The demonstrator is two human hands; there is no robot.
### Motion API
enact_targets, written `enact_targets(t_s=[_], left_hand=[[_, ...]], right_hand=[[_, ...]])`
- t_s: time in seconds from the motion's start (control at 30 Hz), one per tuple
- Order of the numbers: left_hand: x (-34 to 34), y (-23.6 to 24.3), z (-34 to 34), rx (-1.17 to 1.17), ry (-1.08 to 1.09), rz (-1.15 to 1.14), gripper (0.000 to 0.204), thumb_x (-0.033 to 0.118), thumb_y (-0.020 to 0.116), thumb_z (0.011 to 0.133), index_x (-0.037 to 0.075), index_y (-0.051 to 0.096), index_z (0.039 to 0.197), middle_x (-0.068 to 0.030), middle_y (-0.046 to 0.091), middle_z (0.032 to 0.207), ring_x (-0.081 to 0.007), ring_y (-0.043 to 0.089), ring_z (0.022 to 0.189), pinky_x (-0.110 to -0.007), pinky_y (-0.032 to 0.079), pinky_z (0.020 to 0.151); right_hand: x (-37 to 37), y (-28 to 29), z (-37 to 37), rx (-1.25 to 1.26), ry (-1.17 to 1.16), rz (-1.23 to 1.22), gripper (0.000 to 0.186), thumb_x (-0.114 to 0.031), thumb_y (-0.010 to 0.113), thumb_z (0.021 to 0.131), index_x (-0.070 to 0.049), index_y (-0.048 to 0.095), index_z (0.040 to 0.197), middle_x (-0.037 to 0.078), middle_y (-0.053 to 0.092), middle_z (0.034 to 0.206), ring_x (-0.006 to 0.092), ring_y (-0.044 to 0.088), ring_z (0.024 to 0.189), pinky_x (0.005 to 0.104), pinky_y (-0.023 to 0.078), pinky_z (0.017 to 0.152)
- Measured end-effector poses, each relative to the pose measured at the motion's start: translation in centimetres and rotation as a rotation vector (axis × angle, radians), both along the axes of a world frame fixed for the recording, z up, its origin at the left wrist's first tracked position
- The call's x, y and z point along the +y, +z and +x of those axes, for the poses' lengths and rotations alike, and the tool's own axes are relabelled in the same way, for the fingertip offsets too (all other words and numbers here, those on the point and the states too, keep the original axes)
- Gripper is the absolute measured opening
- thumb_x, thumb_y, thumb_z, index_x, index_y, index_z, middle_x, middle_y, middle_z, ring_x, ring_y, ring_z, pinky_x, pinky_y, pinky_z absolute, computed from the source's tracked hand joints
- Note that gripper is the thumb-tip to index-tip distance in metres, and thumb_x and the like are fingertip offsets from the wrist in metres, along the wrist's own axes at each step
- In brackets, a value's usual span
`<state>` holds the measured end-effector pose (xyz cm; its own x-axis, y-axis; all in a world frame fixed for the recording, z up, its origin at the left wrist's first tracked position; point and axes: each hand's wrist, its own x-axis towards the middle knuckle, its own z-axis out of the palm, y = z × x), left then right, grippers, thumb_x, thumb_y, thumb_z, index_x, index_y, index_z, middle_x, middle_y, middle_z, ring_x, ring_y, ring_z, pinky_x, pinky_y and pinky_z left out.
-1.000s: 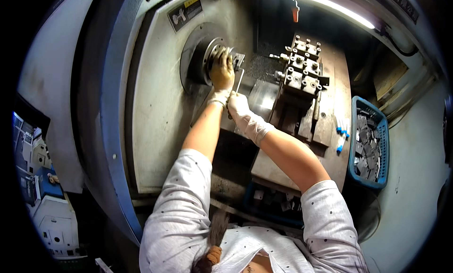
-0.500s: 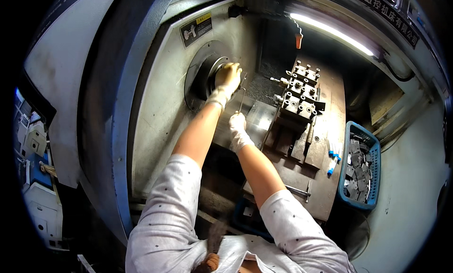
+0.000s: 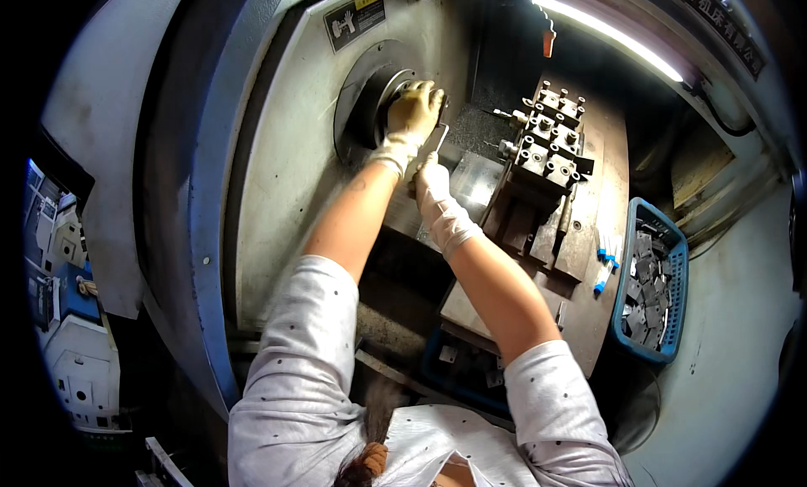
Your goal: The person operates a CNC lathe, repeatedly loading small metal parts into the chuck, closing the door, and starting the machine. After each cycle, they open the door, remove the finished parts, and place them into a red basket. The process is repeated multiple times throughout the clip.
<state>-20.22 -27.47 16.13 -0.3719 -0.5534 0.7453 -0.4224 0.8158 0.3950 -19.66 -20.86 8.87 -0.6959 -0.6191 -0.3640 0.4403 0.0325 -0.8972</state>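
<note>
My left hand [image 3: 416, 113], in a pale glove, is closed at the front face of the round dark lathe chuck [image 3: 372, 108]. Its fingers curl over, and the back of the hand hides what they grip. Just below and to the right, my gloved right hand [image 3: 433, 182] is wrapped round an L-shaped hex key [image 3: 442, 139]. The key's bent end points up beside the chuck, close to my left hand; whether it touches anything there I cannot tell.
Right of my hands stands a tool post block [image 3: 546, 142] with several bolts and tools pointing toward the chuck. Blue-capped tubes [image 3: 605, 272] lie on the metal bed. Beyond is a blue basket [image 3: 630, 319] of metal plates. A lamp [image 3: 609, 37] shines above.
My right hand has risen with the hex key, bringing it nearer the chuck and my left hand. The left hand stays at the chuck. The whole view has shifted slightly.
</note>
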Motion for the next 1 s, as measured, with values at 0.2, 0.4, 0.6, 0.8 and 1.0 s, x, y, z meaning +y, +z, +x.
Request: enact_targets(t_s=[0.2, 0.4, 0.6, 0.8, 1.0], left_hand=[[-1.7, 6.5, -2.6, -0.914, -0.082, 0.341, 0.034, 0.036, 0.046, 0.067, 0.007, 0.056, 0.084, -0.0105, 0.055, 0.082, -0.0240, 0.052, 0.077, -0.030, 0.039, 0.070], [-0.4, 2.0, 0.0, -0.233, -0.089, 0.040, 0.022, 0.027, 0.053, 0.065, 0.012, 0.057, 0.080, -0.0045, 0.055, 0.084, -0.0200, 0.052, 0.076, -0.029, 0.041, 0.066], [1.7, -2.3, 2.2, 0.277, -0.084, -0.386, 0.018, 0.015, 0.052, 0.069, 0.006, 0.048, 0.084, -0.0117, 0.049, 0.094, -0.0298, 0.046, 0.083, -0.036, 0.036, 0.074], [0.9, -2.6, 1.7, 0.204, -0.052, -0.455, 0.022, 0.019, 0.052, 0.069, 0.005, 0.049, 0.085, -0.0099, 0.050, 0.093, -0.0273, 0.048, 0.082, -0.035, 0.037, 0.073], [0.0, 1.2, 0.5, -0.266, -0.046, -0.045, 0.023, 0.029, 0.050, 0.067, 0.010, 0.053, 0.081, -0.0068, 0.053, 0.088, -0.0228, 0.052, 0.075, -0.030, 0.041, 0.066]], right_hand=[[-0.5, 0.5, -0.7, 0.558, -0.020, 0.184, 0.043, -0.035, 0.028, 0.079, 0.001, 0.048, 0.066, 0.017, 0.050, 0.063, 0.0302, 0.048, 0.058, 0.0367, 0.037, 0.053], [-0.5, -0.1, -0.7, 0.565, -0.022, 0.382, 0.041, -0.036, 0.026, 0.079, -0.002, 0.049, 0.083, 0.019, 0.052, 0.082, 0.0341, 0.048, 0.079, 0.0383, 0.036, 0.069], [-3.2, -2.9, -4.4, 0.613, -0.136, 0.104, 0.030, -0.026, 0.033, 0.078, -0.001, 0.050, 0.081, 0.018, 0.053, 0.074, 0.0334, 0.050, 0.070, 0.0368, 0.039, 0.063], [-1.1, -1.9, -2.3, 0.576, -0.059, 0.080, 0.042, -0.036, 0.034, 0.076, 0.002, 0.052, 0.070, 0.016, 0.052, 0.061, 0.0242, 0.049, 0.052, 0.0322, 0.039, 0.050], [0.7, 1.1, -0.4, 0.065, 0.029, 0.051, 0.047, -0.047, 0.027, 0.077, -0.008, 0.038, 0.052, 0.002, 0.037, 0.043, 0.0135, 0.036, 0.036, 0.0281, 0.032, 0.034]])
